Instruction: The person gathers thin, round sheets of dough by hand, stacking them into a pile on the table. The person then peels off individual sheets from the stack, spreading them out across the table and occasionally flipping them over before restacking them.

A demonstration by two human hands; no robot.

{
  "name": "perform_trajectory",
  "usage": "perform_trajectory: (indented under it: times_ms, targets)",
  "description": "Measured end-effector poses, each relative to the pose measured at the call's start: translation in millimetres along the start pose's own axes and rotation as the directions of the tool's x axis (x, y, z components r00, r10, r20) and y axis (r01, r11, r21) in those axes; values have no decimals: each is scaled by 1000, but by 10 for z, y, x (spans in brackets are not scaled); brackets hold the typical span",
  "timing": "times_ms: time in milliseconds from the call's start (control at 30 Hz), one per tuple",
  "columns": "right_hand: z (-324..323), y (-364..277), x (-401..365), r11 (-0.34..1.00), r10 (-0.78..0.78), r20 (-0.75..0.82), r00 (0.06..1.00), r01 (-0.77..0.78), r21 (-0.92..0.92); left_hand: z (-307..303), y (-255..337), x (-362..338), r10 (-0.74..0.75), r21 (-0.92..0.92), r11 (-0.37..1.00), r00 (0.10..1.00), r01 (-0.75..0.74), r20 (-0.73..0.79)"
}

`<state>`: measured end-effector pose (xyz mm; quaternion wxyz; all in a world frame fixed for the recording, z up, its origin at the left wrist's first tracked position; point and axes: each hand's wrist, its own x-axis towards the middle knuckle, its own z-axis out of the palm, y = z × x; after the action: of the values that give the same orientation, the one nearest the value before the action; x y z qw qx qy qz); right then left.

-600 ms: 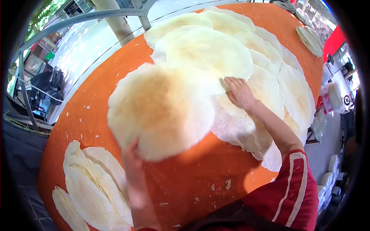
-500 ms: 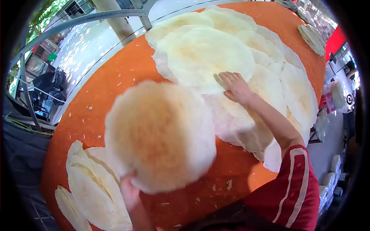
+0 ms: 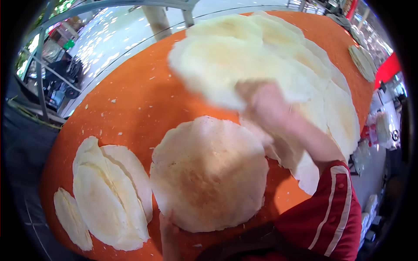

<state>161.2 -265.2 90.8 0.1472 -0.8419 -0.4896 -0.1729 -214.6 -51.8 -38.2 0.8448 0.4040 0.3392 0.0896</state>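
1. Flatbread [image 3: 209,174], browned at its middle, lies flat on the orange table [image 3: 130,100] at the person's near edge. It sits just beside a pile of folded rounds [image 3: 104,195] on the left.
2. Left hand [image 3: 169,232] meets its near rim. The fingers are mostly hidden, so the grip cannot be told.
3. Right hand [image 3: 261,104], blurred, is at the near edge of a pale sheet [image 3: 222,65], which lies over other overlapping pale rounds farther back. Whether the fingers are spread or pinching cannot be told.
4. Red sleeve [image 3: 331,209] with white stripes shows at lower right.
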Motion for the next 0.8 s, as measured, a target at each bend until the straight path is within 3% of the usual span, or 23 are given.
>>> perform_trajectory:
  times_ms: [33, 67, 100, 133, 200, 233, 267, 300, 333, 367, 400, 533, 633, 733, 800]
  targets:
    - [-75, -363, -201, 991, -100, 74, 992, 106, -79, 19, -7, -16, 8, -83, 997, 999, -4, 52]
    - [-314, -779, -363, 946, -146, 433, 890, 254, -202, 21, -41, -32, 54, -132, 991, 986, -33, 159]
    - [-525, -1096, -482, 910, -242, 644, 726, 399, -109, 13, -84, -40, 106, -185, 981, 959, -58, 261]
    - [-95, -1320, -1073, 954, -284, 469, 836, 196, 227, 16, -112, -51, 164, -241, 967, 920, -78, 357]
    - [219, -1381, -1615, 853, -142, 335, 931, -57, 519, 214, -24, -118, 215, -177, 971, 907, -160, 362]
    - [68, -1267, -1561, 869, -54, 390, 919, -150, 472, 282, 5, -159, 245, -148, 968, 899, -204, 363]
    - [-52, -1152, -1539, 875, 32, 438, 898, -237, 421, 125, -72, -173, 63, -246, 969, 978, -13, 197]
    - [-52, -1031, -1643, 982, 160, 300, 940, -183, 49, 16, -143, -117, 73, -70, 995, 989, -65, 128]
    - [129, -902, -1901, 928, 231, 123, 965, -181, -326, -61, -217, -36, 99, 108, 988, 993, -106, 67]
    - [247, -756, -2126, 919, 291, 88, 953, -253, -302, -86, -248, 1, 138, 282, 950, 990, -136, 13]
    - [282, -640, -2270, 905, 350, 53, 935, -323, -277, -68, -218, -21, 123, 270, 956, 992, -118, -4]
    - [99, -549, -2269, 955, 171, 35, 985, -156, -252, -103, -58, -169, 63, 203, 978, 996, -49, -61]
    - [324, -439, -2248, 925, 312, 108, 944, -275, -263, -283, -45, -313, 85, 226, 972, 992, -63, -89]
    - [313, -298, -2121, 933, 219, 48, 975, -194, -304, -460, -148, -322, 170, 242, 959, 982, -145, -83]
    - [406, -40, -2104, 941, 302, 217, 928, -254, -224, -488, -167, -302, 176, 239, 958, 983, -159, -52]
